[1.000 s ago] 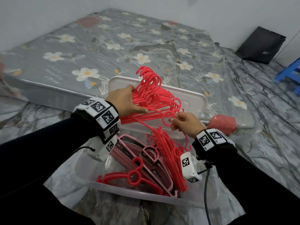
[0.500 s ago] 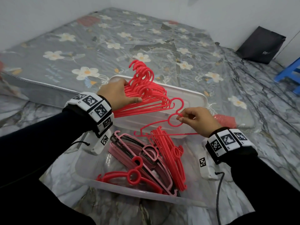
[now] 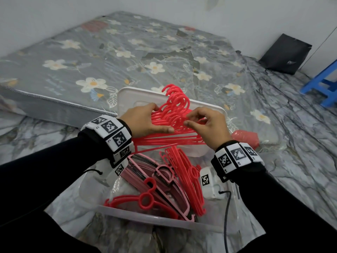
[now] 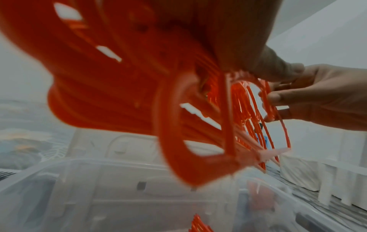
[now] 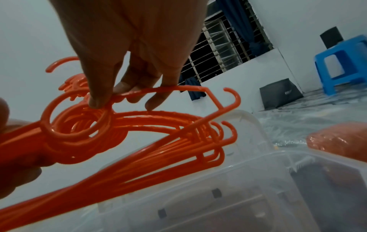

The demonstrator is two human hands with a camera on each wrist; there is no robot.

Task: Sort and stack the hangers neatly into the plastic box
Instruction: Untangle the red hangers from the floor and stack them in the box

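Item: a bundle of red hangers point(image 3: 169, 123), held above the far end of the clear plastic box point(image 3: 145, 219), roughly at 12 o'clock from the box's middle. The left hand point(image 3: 144, 121) grips the bundle near the necks, thumb laid along the top arm and fingers wrapped behind. The right hand point(image 3: 207, 125) pinches one more hanger point(image 5: 127, 94) by thumb and fingertips, at the ring below its hook, and sets it against the bundle at 3 o'clock of the left hand. Contents of the box: a fan of red hangers point(image 3: 184, 179) leaning at centre, pink hangers point(image 3: 160, 179) with dark ones among them toward 9 o'clock, and one red hanger point(image 3: 144, 199) lying flat at 6 o'clock by the near wall. A white lid point(image 3: 127, 99) leans behind the box. Handling note: the step looks like nesting the single hanger onto the bundle; it likely goes best with ring matched to ring and hooks facing one way, since the small end hooks could snag neighbouring arms. The bundle is probably light yet springy, so a firm hold at the necks should keep it from splaying.
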